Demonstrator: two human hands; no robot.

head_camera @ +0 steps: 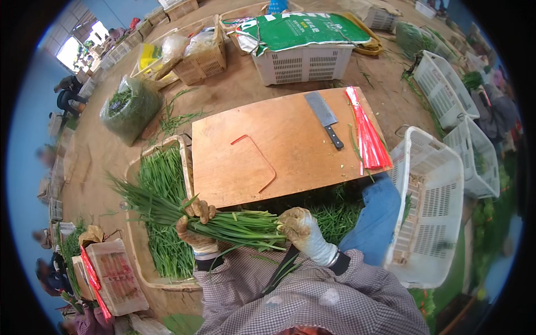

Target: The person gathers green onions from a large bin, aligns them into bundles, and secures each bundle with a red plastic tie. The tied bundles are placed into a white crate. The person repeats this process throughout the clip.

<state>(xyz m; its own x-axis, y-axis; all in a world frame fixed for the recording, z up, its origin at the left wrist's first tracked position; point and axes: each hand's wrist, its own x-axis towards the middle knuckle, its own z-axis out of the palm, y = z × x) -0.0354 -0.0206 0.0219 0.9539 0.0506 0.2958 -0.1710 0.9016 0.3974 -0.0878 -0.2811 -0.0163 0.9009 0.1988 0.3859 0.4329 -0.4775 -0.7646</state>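
My left hand (197,226), in a soiled glove, is closed around a bundle of long green leafy stalks (238,228). At the bundle's pale cut ends, the fingers of my right hand (303,230) pinch some stalks. Beyond my hands lies a wooden board (234,167) with a bent red tie strip (268,161) on it. A cleaver (324,115) with a black handle and a fan of red and white tie strips (366,138) rest towards the board's right side. Under the bundle's leafy end, a plastic crate (130,234) holds more green stalks (163,176).
At the right stands a white slotted crate (456,209). More loose greens (335,217) lie below the board. Beyond it is a crate (301,65) covered by a green sack (293,31). A plastic bag of greens (134,113) sits on the floor. Several people are at the left.
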